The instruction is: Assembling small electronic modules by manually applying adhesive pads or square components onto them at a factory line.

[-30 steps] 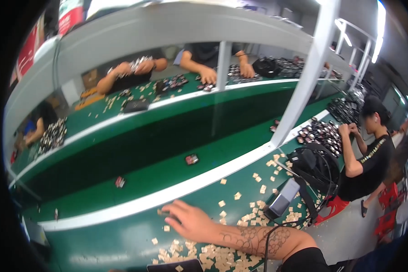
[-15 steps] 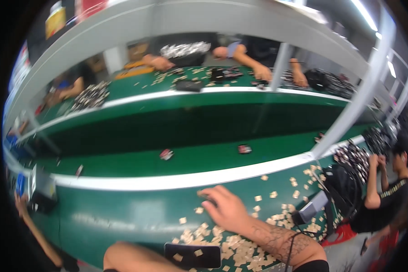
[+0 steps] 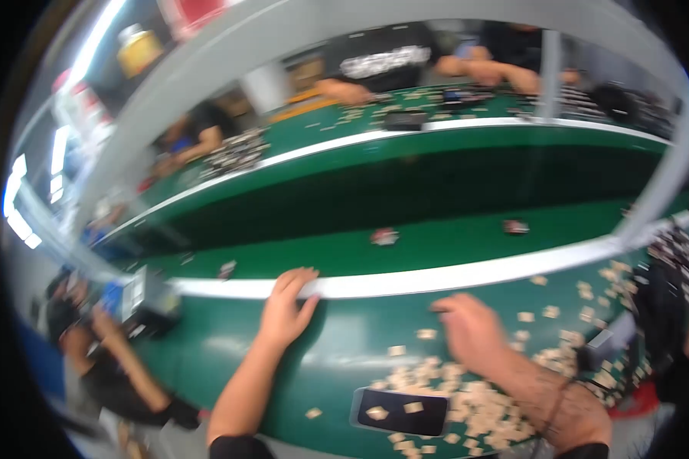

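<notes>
My left hand (image 3: 285, 312) reaches over the green table (image 3: 214, 336), its fingertips resting on the white rail (image 3: 406, 284) along the far edge. Its thumb stands apart from the fingers, and nothing shows in its grasp. My right hand (image 3: 473, 330) hovers low over the table among small beige square pieces (image 3: 491, 405). Its fingers bend to the left and are blurred; whether they hold a piece is hidden. A dark phone (image 3: 427, 419) lies near the front edge between my forearms, with two beige squares on it.
Beyond the rail, a lower green belt (image 3: 452, 241) carries a few small red-and-white bundles (image 3: 384, 236). A grey box-shaped device (image 3: 150, 300) stands at the left end. Dark bags (image 3: 661, 294) lie on the right. Co-workers sit at left and behind the far table (image 3: 306, 130).
My left hand has come up from the lower edge onto the white rail. The whole view has turned left. My right hand stays over the scattered squares, its fingers now more bent.
</notes>
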### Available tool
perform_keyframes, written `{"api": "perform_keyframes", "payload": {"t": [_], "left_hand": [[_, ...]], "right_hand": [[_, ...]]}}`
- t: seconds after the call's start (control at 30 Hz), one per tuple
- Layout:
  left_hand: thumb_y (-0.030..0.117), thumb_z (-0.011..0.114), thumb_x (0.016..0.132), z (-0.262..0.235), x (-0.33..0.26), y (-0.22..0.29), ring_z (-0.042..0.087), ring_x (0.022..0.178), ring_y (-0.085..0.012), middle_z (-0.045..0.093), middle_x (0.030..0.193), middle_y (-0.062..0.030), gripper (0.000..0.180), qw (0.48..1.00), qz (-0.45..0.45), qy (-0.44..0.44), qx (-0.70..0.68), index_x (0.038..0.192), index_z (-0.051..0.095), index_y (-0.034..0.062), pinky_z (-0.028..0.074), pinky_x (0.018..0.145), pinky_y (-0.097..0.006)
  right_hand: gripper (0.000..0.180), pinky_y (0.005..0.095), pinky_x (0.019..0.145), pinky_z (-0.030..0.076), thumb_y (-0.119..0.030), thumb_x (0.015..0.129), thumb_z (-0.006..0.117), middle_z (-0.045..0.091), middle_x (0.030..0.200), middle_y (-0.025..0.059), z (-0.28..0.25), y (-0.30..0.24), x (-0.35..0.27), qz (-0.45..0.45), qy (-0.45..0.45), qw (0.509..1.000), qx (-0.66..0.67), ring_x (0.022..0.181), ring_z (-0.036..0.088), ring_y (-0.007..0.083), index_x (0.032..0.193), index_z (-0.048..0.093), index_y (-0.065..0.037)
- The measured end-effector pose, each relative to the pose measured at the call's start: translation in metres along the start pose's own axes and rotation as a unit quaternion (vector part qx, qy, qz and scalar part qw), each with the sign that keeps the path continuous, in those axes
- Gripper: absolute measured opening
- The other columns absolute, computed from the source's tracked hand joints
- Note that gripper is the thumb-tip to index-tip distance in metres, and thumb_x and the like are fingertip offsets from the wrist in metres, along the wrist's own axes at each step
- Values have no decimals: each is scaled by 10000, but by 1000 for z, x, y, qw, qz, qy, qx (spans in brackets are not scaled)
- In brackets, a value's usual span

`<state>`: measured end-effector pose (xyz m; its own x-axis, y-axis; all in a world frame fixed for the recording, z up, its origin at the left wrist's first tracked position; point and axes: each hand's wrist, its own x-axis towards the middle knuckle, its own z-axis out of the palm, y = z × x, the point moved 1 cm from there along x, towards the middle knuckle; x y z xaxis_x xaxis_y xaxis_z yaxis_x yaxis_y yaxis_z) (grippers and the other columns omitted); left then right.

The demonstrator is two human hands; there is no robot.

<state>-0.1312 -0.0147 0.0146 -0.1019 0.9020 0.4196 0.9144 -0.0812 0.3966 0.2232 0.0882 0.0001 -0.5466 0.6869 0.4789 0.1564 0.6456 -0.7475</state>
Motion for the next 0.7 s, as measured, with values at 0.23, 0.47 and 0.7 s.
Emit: {"api": "perform_keyframes", "payload": {"t": [0.23, 0.47, 0.7], "left_hand": [[221, 856, 855, -68, -63, -162, 532, 1308, -454, 578, 1372, -230, 656, 917, -248, 204, 236, 1423, 562, 71, 442, 1107, -540], [123, 843, 879, -71, -38, -214, 689, 1016, -305, 709, 1062, -141, 675, 953, -249, 162, 63, 1487, 562, 38, 527, 988, -452], [9, 804, 870, 6, -13, -29, 684, 1052, -287, 702, 1162, -142, 580, 992, -82, 12, -95, 1412, 601, 43, 532, 974, -434]], "right_hand": [[101, 313, 527, 486, -72, 972, 743, 700, 781, 90, -3, -9, 8, 83, -84, 993, -12, 561, 648, 197, 890, 695, -38], [12, 344, 586, 513, -42, 972, 708, 684, 833, 93, 1, -14, 7, 62, -78, 995, -30, 654, 673, 253, 978, 719, -45], [250, 393, 644, 550, -8, 958, 692, 618, 976, 94, 3, -19, 4, 7, -94, 995, -37, 756, 673, 298, 1186, 731, -104]]}}
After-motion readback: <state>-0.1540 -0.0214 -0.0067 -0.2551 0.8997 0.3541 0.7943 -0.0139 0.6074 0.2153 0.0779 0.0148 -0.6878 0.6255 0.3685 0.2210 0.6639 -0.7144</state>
